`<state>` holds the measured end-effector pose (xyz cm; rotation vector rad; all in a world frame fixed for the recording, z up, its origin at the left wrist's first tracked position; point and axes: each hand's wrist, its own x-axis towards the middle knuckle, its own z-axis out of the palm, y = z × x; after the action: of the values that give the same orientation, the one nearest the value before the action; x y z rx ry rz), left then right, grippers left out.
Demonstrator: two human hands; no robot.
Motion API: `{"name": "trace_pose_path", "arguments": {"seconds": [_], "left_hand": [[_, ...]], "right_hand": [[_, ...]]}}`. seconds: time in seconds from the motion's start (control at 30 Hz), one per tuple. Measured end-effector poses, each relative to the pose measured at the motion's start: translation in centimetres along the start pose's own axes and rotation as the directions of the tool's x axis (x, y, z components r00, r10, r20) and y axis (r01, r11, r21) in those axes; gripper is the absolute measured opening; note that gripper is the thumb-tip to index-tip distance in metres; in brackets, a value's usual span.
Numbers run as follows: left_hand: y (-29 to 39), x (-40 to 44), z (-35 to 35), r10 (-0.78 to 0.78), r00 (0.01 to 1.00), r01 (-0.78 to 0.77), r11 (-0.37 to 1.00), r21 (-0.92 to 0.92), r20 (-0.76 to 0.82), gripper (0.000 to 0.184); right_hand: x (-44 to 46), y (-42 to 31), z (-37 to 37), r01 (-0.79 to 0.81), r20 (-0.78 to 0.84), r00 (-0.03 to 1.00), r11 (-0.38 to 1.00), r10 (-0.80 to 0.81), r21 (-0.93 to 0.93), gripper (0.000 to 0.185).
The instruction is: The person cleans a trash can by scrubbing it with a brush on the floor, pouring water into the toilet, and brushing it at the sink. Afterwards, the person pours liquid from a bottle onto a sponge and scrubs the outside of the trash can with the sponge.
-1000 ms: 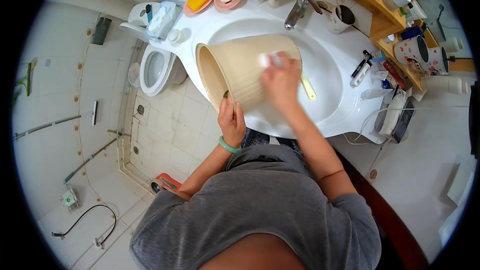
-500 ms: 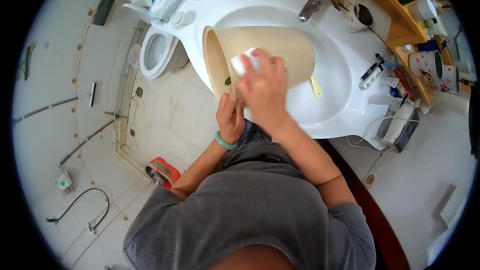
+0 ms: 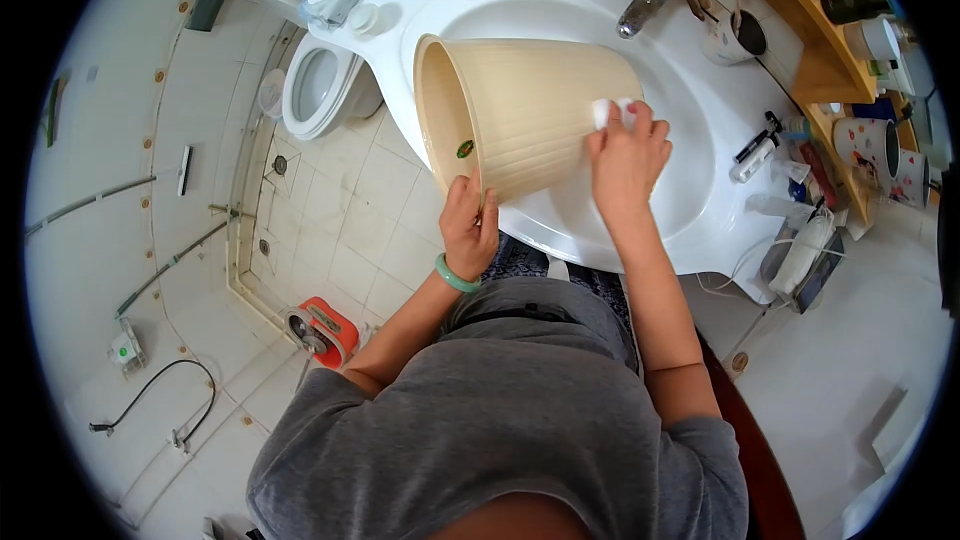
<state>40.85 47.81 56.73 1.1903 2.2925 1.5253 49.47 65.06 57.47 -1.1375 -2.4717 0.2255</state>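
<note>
While the beige bin (image 3: 545, 105) lies tipped on its side over the white sink (image 3: 670, 170), its long axis runs roughly left to right, the wide mouth facing left and the narrower base pointing right, a little toward the far side. A small green sticker (image 3: 465, 149) shows on the inner wall just within the mouth. The left hand (image 3: 470, 230), with a green bracelet (image 3: 457, 275) at its wrist, pinches the near side of the rim, fingers and thumb closed about the edge. The right hand (image 3: 630, 160) has its fingers curled round a white wad (image 3: 602, 113), pressed to the bin's outer wall near the base; how tightly, I cannot tell. Beyond the bin's base, far and right, stands the metal faucet (image 3: 645, 8), with a cup (image 3: 735, 40) to its right.
</note>
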Motion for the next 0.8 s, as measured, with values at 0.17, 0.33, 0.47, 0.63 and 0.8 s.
{"name": "trace_pose_path", "arguments": {"seconds": [0.17,0.33,0.47,0.63,0.8], "left_hand": [[-1.0,0.2,0.4,0.043,0.999,-0.043,0.999,-0.013,-0.004,0.032],[-0.7,0.5,-0.1,-0.034,0.999,0.034,0.998,-0.044,0.002,0.037],[-0.2,0.5,0.2,-0.03,0.999,0.029,0.997,-0.074,-0.015,0.036],[0.1,1.3,-0.4,-0.152,0.988,0.155,0.982,-0.108,0.032,0.032],[1.4,1.6,0.1,-0.222,0.975,0.222,0.967,-0.124,0.01,0.033]], "right_hand": [[-0.6,-5.6,-0.8,0.011,0.063,0.998,0.999,-0.013,0.032,0.042],[-1.8,-0.2,1.2,0.054,-0.063,0.997,0.994,-0.048,0.092,0.048],[-1.5,1.2,1.0,-0.131,-0.013,0.991,0.989,0.132,0.062,0.043],[-2.6,-4.3,0.0,0.083,-0.095,0.994,0.935,-0.054,0.344,0.041],[-2.9,3.1,2.4,-0.109,-0.112,0.987,0.99,0.119,0.091,0.043]]}}
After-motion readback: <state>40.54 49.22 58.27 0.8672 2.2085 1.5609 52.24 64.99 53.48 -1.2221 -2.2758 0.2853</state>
